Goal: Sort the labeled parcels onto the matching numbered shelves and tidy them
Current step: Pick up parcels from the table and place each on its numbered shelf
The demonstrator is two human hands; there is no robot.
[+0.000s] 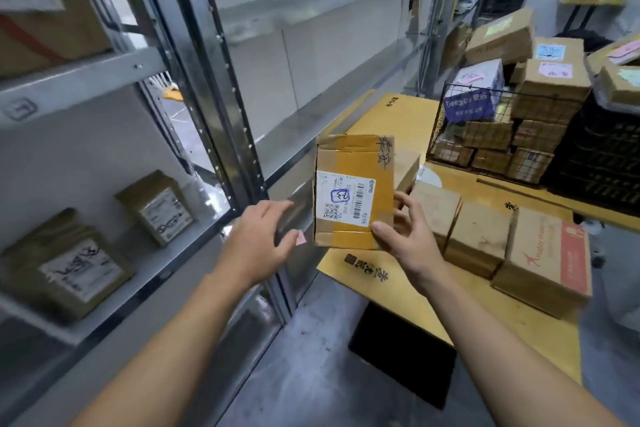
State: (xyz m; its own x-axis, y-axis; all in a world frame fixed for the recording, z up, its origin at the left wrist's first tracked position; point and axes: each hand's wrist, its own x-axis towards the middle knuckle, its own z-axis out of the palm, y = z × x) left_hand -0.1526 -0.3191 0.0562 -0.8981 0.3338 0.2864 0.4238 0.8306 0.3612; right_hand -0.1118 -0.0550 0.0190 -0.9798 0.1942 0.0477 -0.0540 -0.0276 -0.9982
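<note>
I hold a small cardboard parcel (pixel 353 191) upright in the air at mid-frame, its white shipping label with a blue stamp facing me. My right hand (pixel 403 236) grips its lower right edge, thumb on the front and fingers curled behind. My left hand (pixel 261 239) reaches toward the parcel's left side with fingers extended, and a small pink slip shows at its fingertips. On the metal shelf (pixel 145 274) at the left stand two labeled parcels, one (pixel 65 263) near me and another (pixel 157 208) farther back.
A yellow cardboard-covered table (pixel 408 295) at the right carries a row of brown boxes (pixel 498 239). Behind them are a wire basket (pixel 485 128) and black crates (pixel 595 163) piled with parcels. A shelf upright (pixel 221 97) stands between me and the empty middle shelves.
</note>
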